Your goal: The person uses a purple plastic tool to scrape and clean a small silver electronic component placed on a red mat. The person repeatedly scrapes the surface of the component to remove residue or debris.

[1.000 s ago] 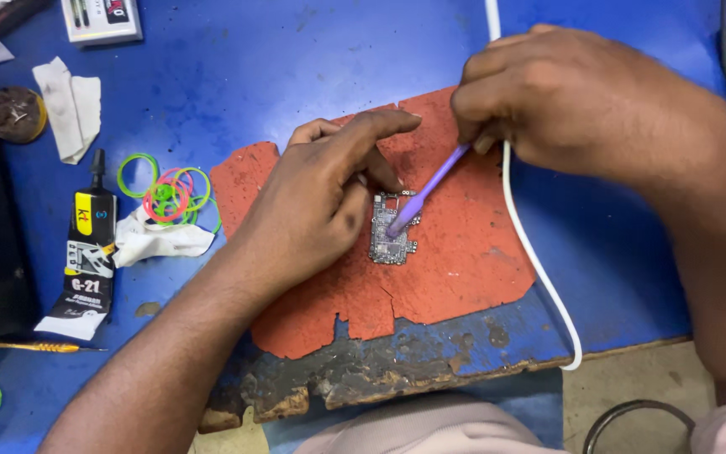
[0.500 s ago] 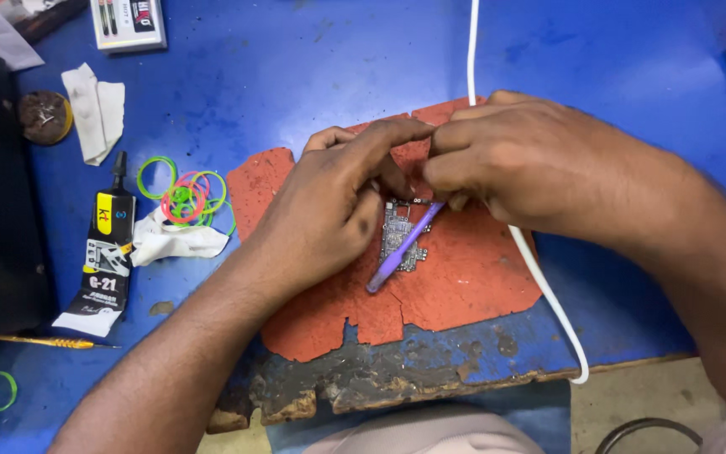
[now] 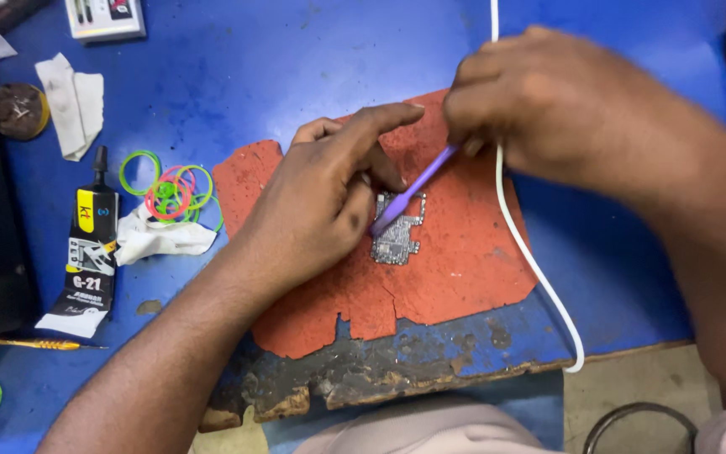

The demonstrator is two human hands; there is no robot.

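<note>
Since half a second ago my right hand [image 3: 565, 101] has drawn back up, its grip pinching the purple brush [image 3: 405, 197], bristles on the small circuit board [image 3: 397, 231]. My left hand [image 3: 321, 202] pins the board to the red mat [image 3: 464, 261]; light strokes suit. White cable [image 3: 531, 252] crowds my wrist; rubber bands [image 3: 170, 189] and glue tube [image 3: 90, 244] lie left on the table [image 3: 254, 76].

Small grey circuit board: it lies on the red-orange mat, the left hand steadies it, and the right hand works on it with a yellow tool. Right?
Not quite. The head view shows the thin plastic tool is purple, not yellow. Otherwise yes: the small grey circuit board lies on the red-orange mat, the left hand steadies it, and the right hand holds the tool.
</note>
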